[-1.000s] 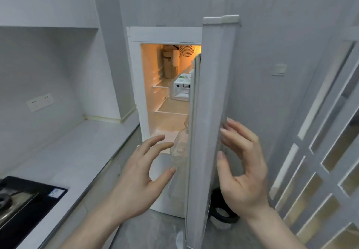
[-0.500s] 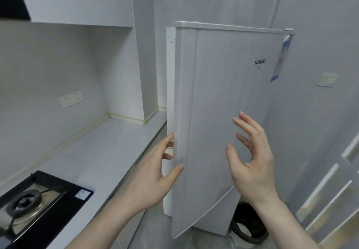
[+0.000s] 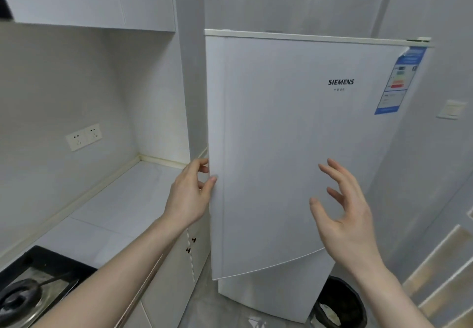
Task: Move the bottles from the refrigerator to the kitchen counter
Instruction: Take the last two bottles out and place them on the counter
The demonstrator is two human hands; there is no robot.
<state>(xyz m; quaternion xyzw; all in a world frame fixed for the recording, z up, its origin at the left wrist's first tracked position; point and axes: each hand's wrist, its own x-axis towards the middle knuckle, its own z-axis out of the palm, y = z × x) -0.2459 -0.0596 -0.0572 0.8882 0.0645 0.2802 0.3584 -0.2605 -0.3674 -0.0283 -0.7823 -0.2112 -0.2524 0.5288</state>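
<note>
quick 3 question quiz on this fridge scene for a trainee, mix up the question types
1. True or false: the right hand grips the refrigerator door.
2. Which hand touches the door's edge? A) left hand B) right hand C) neither
3. Fill in: the black bin stands on the floor to the ____ of the refrigerator's base.

Key: 1 false, it hovers open in front of the door. 2 A. 3 right.

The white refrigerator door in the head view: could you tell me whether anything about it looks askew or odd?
Nothing looks damaged or spilled. The white refrigerator door is nearly closed; its curved bottom edge and tilt fit the wide-angle lens. The left hand grips its left edge; the right hand hovers open before it.
</note>
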